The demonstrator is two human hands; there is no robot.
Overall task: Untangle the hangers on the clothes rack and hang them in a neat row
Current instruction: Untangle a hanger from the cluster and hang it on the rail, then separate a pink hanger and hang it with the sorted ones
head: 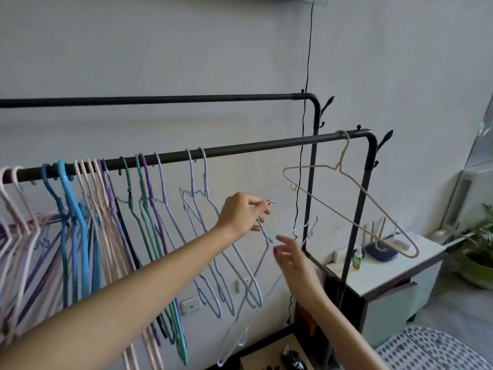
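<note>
Below the front rail [240, 148] of the clothes rack, the left hand [241, 213] pinches the hook of a pale blue hanger [262, 273] between thumb and fingers, the hanger dangling tilted off the rail. The right hand [289, 256], fingers spread loose and gripping nothing, touches its shoulder wire just beneath. Left along the rail hang crowded coloured hangers [80, 209]; a lone beige hanger [346, 204] hangs near its right end, above a white desk [386, 273].
</note>
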